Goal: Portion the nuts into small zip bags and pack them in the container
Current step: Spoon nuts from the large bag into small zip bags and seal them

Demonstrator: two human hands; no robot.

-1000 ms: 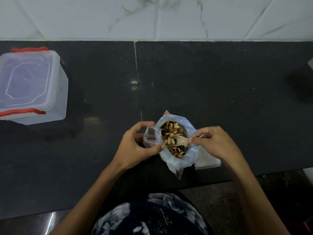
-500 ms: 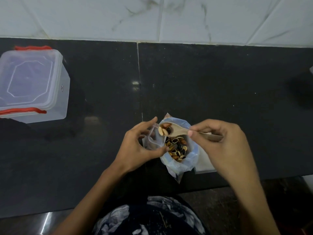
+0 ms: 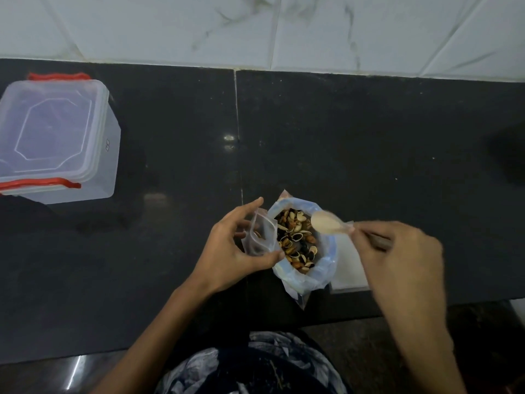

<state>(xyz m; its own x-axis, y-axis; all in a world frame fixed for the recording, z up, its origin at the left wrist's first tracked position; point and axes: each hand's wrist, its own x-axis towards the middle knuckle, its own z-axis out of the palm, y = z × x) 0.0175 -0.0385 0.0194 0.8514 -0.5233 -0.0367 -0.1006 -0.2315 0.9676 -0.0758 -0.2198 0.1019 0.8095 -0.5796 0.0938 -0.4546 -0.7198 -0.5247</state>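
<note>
Gripping a small zip bag [image 3: 262, 236] open, the left hand [image 3: 233, 251] sits against the big bag of nuts [image 3: 297, 240] on the dark counter [image 3: 369, 137]. Right hand [image 3: 403, 257] pinches a spoon [image 3: 326, 221] above it. Lidded container [image 3: 54, 137] well left.

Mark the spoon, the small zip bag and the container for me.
spoon [image 3: 326, 222]: head view, on its empty bowl.
small zip bag [image 3: 262, 237]: head view, on the clear front panel.
container [image 3: 54, 132]: head view, on the centre of its closed lid.
</note>
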